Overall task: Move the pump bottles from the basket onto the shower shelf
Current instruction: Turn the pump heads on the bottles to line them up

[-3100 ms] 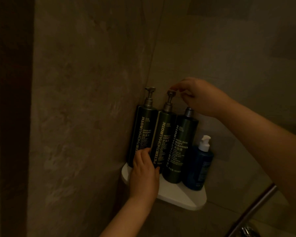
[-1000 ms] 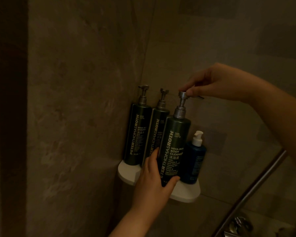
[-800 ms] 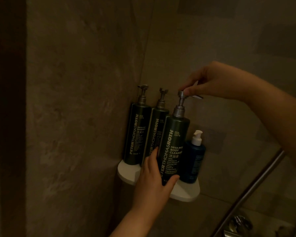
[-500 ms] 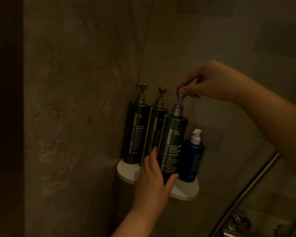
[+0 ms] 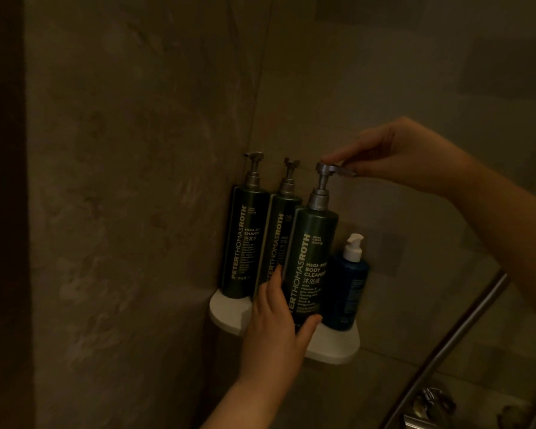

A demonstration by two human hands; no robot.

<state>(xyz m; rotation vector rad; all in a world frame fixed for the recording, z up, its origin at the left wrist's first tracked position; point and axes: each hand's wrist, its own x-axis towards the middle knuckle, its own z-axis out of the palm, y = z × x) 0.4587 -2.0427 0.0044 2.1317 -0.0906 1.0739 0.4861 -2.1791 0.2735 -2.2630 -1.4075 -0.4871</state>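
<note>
Three tall dark green pump bottles stand upright on the white corner shelf (image 5: 226, 314) in the shower: a shampoo bottle (image 5: 245, 239) at the left, a second bottle (image 5: 280, 230) in the middle, and the body cleanser bottle (image 5: 313, 261) in front. My left hand (image 5: 276, 329) wraps around the lower part of the body cleanser bottle. My right hand (image 5: 393, 153) pinches that bottle's grey pump head (image 5: 328, 169), whose spout points right. The basket is out of view.
A smaller blue bottle (image 5: 348, 289) with a white pump stands at the shelf's right end. Stone walls meet in the corner behind the shelf. A metal rail (image 5: 452, 339) slants down at lower right, with a chrome fitting (image 5: 430, 404) under it.
Since three seconds ago, both hands shifted from the middle bottle to the body cleanser bottle. In the last second the pump head has turned so its spout points right.
</note>
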